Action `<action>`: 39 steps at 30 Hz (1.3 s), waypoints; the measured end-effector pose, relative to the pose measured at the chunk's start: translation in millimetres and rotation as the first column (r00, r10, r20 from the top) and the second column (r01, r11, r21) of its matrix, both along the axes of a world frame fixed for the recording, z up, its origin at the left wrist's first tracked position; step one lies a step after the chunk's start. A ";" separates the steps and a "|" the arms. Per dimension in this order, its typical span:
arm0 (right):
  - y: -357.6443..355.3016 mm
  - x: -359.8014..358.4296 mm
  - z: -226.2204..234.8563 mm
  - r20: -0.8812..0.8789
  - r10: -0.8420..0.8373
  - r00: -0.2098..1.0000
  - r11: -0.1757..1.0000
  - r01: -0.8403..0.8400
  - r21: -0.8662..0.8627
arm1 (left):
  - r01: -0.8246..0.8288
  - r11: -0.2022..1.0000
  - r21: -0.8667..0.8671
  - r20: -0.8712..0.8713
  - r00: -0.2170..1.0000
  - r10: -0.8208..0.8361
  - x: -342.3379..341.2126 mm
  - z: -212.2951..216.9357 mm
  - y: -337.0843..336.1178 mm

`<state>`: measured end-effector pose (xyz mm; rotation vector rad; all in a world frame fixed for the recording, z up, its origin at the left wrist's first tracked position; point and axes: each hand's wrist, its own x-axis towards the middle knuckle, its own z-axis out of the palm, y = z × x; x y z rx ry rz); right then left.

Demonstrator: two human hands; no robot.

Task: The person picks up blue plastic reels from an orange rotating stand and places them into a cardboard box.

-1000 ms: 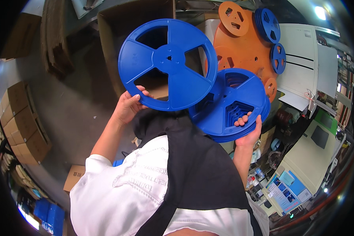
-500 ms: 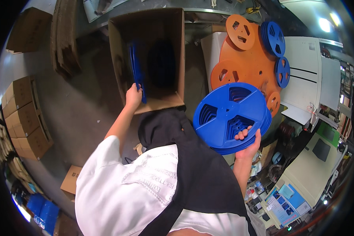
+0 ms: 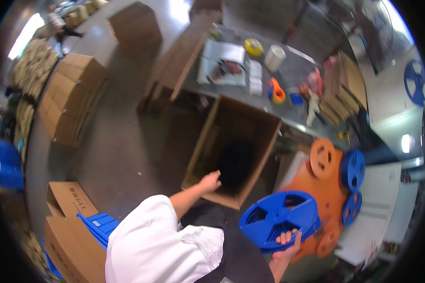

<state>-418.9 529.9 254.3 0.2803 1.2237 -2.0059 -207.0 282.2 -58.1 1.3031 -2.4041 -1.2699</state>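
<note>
Cardboard box (image 3: 263, 155): open, beside the tabletop (image 3: 293, 68)'s near edge; dark round shape (image 3: 237, 162) inside.
Left hand (image 3: 210, 181): yours, at the box's near edge; grip unclear.
Blue reels (image 3: 277, 217): stacked, your right hand (image 3: 284, 254) clasping them by the box's near-right corner.

The box (image 3: 243, 125) is standing before the counter (image 3: 290, 70). Right of it, reels (image 3: 276, 214) are resting in the right hand (image 3: 288, 253).
</note>
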 end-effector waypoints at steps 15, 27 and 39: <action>-16.1 -23.7 26.7 -0.115 0.471 0.875 0.490 -0.368 -0.791 | 0.405 0.588 -0.700 -0.067 0.782 -0.619 20.9 247.1 54.2; 6.7 -27.2 42.0 -0.169 0.331 0.928 0.501 -0.325 -0.802 | 0.462 0.355 -0.813 0.117 0.726 -0.677 -2.9 311.9 23.7; 16.6 -21.3 49.1 -0.370 0.207 0.906 0.641 -0.411 -0.648 | 0.298 0.443 -0.845 -0.093 0.735 -0.671 -35.3 282.2 12.3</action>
